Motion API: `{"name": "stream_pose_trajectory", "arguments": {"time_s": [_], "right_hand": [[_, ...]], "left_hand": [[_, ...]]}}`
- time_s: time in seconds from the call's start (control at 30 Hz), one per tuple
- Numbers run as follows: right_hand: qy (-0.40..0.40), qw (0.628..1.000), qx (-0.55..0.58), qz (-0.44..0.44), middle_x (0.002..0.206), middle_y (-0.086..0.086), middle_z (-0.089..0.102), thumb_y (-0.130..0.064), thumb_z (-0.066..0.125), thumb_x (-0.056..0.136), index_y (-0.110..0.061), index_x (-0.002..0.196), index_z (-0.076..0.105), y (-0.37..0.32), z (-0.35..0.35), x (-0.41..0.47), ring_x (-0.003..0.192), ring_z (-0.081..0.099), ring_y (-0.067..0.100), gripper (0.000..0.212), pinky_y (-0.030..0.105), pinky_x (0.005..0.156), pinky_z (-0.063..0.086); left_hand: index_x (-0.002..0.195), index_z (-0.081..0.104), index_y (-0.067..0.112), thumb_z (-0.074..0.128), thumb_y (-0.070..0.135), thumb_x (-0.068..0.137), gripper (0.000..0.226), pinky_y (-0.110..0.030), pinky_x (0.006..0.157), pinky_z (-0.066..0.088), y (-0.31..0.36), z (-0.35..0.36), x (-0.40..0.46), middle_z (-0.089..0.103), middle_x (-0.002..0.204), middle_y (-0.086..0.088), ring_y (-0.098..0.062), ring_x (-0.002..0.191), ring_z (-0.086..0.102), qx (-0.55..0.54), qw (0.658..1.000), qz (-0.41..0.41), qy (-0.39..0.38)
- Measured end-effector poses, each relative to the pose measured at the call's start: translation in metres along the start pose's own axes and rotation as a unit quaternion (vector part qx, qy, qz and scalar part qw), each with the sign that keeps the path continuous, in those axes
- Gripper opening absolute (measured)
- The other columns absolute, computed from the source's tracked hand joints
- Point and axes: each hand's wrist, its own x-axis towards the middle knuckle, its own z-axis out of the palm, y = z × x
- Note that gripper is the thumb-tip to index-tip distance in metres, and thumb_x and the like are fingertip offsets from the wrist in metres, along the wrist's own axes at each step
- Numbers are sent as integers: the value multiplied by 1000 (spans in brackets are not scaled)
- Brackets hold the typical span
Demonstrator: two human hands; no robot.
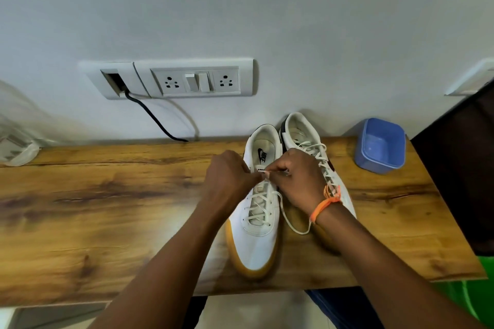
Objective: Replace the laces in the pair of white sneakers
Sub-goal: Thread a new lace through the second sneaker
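Two white sneakers with tan soles stand side by side on the wooden table [107, 208], toes toward me. The left sneaker [256, 243] carries a cream lace [260, 205] crossed through its lower eyelets. My left hand [227, 179] and my right hand [299, 176] meet over its tongue, and each pinches the lace near the top eyelets. A loose loop of that lace [294, 227] hangs off to the right. The right sneaker [302, 133] is laced too and lies partly hidden under my right wrist, which wears an orange thread band.
A blue plastic tub [381, 145] sits at the table's back right. On the wall behind are a socket and switch panel [195, 80] and a black cable [155, 117] running down to the table. A dark object [459, 168] stands at the right edge.
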Motion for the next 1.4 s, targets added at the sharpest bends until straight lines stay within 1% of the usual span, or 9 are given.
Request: {"name": "stream_pose_trajectory", "arguments": {"time_s": [0.1, 0.17, 0.27, 0.4, 0.6, 0.87, 1.1, 1.3, 1.4], "right_hand": [[21, 998, -52, -21, 89, -1, 52, -20, 73, 83, -17, 87, 79, -4, 9, -3, 82, 58, 20, 7, 34, 69, 51], [34, 997, -73, -18, 92, 0, 47, -19, 73, 84, -16, 86, 79, -8, 15, -5, 82, 57, 22, 7, 37, 69, 52], [37, 995, -91, -6, 96, -2, 41, -21, 70, 86, -16, 85, 77, -13, 23, -7, 82, 56, 22, 9, 36, 70, 52], [18, 997, -79, 14, 96, -4, 34, -25, 67, 89, -16, 85, 77, -16, 31, -9, 77, 53, 17, 13, 29, 73, 49], [7, 996, -35, 84, 102, 2, 44, -23, 69, 87, -19, 83, 78, -17, 35, -3, 82, 60, 22, 11, 30, 70, 50], [2, 993, -84, 83, 108, 5, 43, -22, 65, 87, -16, 79, 76, -19, 39, 0, 77, 61, 27, 15, 36, 70, 55], [-3, 996, -28, 87, 108, 3, 41, -18, 68, 87, -20, 84, 76, -17, 41, -1, 83, 61, 27, 9, 36, 77, 54], [-43, 994, -73, 73, 115, 5, 40, -21, 64, 90, -17, 88, 74, -18, 36, 2, 79, 62, 27, 11, 34, 78, 54], [-77, 992, -73, 62, 108, 6, 45, -27, 67, 88, -18, 74, 72, -9, 28, 9, 78, 60, 23, 17, 32, 77, 51]], "left_hand": [[62, 70, -4, 78, 16, 69, 23, -31, 51, 57, -2, 3, 3, 66, 55, -18, -29, 50, 63, -68, 996, -58, -14], [70, 71, -10, 75, 2, 74, 13, -48, 64, 62, -3, -4, 7, 68, 66, -28, -33, 54, 67, -163, 978, -122, -43], [84, 69, -13, 73, -1, 83, 13, -43, 67, 61, -4, -14, 9, 71, 80, -29, -31, 63, 68, -235, 948, -193, -95], [89, 68, -10, 70, 1, 87, 10, -37, 67, 60, -5, -17, 10, 71, 82, -25, -29, 68, 68, -261, 930, -225, -124], [82, 68, -5, 70, 1, 88, 9, -35, 64, 61, -7, -14, 14, 72, 78, -22, -28, 68, 70, -261, 931, -222, -122], [81, 70, -6, 74, 2, 84, 10, -33, 59, 61, -9, -13, 14, 72, 79, -23, -28, 66, 70, -259, 937, -205, -111], [86, 71, -5, 70, 2, 88, 8, -36, 63, 61, -15, -18, 17, 73, 83, -23, -28, 70, 71, -260, 934, -194, -149], [77, 67, 1, 64, 3, 92, 15, -32, 57, 60, -16, -14, 15, 71, 84, -25, -26, 67, 68, -167, 969, -135, -124], [85, 62, 5, 51, 5, 99, 18, -33, 59, 53, -21, -23, 20, 66, 84, -17, -26, 67, 67, -118, 981, -124, -94]]}}
